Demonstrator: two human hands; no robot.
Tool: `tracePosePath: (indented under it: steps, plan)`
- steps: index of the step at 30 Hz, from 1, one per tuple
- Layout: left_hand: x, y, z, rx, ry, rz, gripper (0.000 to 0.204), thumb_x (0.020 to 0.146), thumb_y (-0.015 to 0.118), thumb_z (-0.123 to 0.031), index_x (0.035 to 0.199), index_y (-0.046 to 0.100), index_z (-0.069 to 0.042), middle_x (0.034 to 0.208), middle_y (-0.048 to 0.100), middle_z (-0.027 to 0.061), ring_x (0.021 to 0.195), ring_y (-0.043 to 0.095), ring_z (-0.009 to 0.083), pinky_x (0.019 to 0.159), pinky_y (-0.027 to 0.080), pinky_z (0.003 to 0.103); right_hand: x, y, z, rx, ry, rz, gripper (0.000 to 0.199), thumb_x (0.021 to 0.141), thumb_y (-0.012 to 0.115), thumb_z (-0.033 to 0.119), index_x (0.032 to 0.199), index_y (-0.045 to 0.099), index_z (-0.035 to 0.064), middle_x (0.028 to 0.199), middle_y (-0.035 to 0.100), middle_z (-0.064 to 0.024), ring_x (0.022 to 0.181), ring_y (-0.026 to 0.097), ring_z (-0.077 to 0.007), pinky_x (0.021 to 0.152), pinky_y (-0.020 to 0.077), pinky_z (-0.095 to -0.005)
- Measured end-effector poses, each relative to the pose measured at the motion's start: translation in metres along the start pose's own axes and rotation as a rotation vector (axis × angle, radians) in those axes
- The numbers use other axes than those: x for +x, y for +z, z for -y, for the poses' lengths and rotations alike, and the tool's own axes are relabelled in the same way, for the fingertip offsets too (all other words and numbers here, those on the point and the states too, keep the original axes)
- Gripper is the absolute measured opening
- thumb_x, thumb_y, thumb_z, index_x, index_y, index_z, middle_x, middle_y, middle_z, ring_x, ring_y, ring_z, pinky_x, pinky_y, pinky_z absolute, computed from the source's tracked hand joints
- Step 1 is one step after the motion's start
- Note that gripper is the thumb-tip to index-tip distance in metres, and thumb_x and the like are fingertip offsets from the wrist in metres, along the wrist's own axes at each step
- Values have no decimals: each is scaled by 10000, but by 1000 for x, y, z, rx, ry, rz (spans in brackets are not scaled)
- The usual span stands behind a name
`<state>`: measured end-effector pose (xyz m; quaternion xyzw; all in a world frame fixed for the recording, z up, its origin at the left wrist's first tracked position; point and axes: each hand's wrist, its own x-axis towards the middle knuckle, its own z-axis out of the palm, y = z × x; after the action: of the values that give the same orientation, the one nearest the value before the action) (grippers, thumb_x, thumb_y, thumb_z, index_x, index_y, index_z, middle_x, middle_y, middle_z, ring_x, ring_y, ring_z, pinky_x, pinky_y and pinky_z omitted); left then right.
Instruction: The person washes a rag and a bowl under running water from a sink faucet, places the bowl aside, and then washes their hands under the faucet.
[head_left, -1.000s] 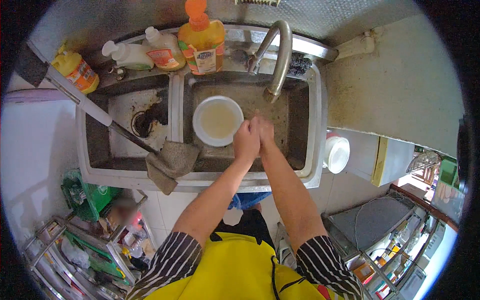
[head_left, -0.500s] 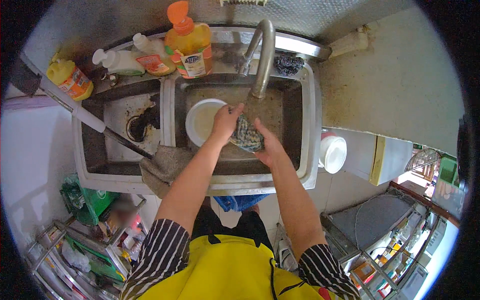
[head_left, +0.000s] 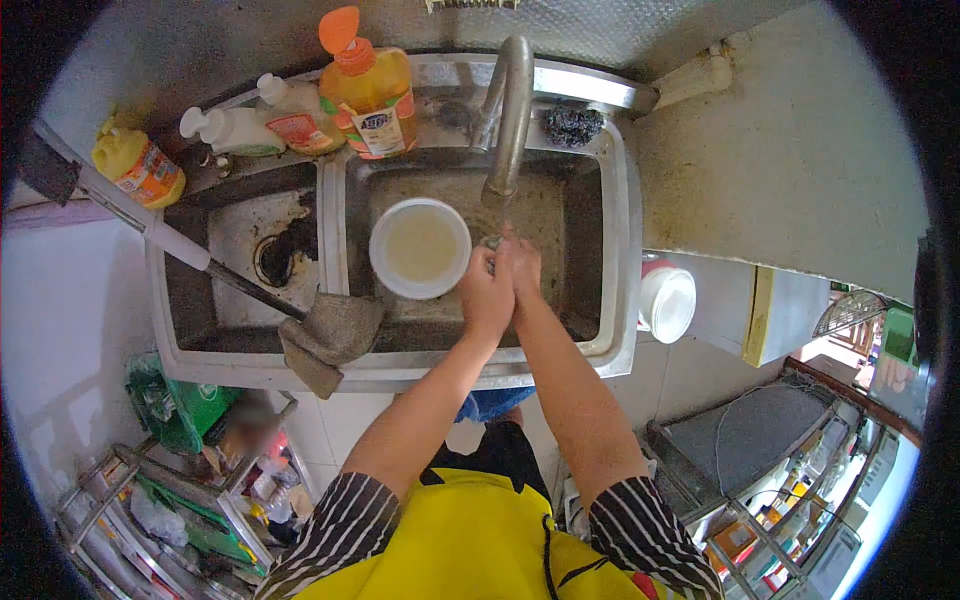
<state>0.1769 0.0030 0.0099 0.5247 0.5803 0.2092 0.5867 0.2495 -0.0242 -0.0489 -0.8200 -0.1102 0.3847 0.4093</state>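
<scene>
Both my hands are closed together in the right sink basin [head_left: 575,225], just below the mouth of the curved metal faucet [head_left: 515,110]. Between my left hand [head_left: 488,295] and my right hand [head_left: 521,268] a multicoloured patterned cloth [head_left: 492,243] is squeezed, with only a small bit showing. The fingers of both hands wrap round it. Beside my left hand stands a round white bowl [head_left: 379,262] holding cloudy, pale yellowish liquid.
A grey rag [head_left: 340,327] hangs over the sink's front edge, by a long-handled tool [head_left: 180,240] across the left basin. Along the back ledge are an orange-capped pump bottle [head_left: 385,92], white pump bottles [head_left: 240,130] and a dark scouring pad [head_left: 574,126]. White buckets [head_left: 668,305] stand right.
My hands have come together and bunched up the cloth, which was spread between them before. They no longer cover the white bowl's edge, so its liquid shows fully.
</scene>
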Motion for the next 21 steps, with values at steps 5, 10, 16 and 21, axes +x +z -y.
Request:
tracePosePath:
  steps: [5,10,16,21]
  plan:
    - [56,-25,14,157,18,38,429,943,479,-368,840,646,13,814,641,239,812,611,415,718,458,469,-27,33,6,186,-107,20,499,965,425,371,976,626,-85,963,651,-234,826,627,-279,745,475,-425]
    - [47,-16,7,202,148,84,431,934,503,-373,820,641,20,792,645,236,779,614,420,713,465,461,-19,14,9,562,297,57,444,954,486,370,1072,617,-38,1001,657,-162,847,624,-253,749,493,-406]
    - [79,-70,10,-491,-374,439,391,948,543,-378,1037,589,0,897,621,69,814,616,186,730,486,372,-44,-32,56,823,461,319,400,921,593,430,1116,596,81,1069,653,-83,968,642,-234,825,525,-413]
    - [39,-89,3,-478,-291,915,442,867,664,-73,1265,486,3,1032,575,58,794,567,145,679,486,292,-27,-38,50,979,321,131,243,946,570,162,1159,551,45,1067,647,-88,971,638,-259,833,520,-441]
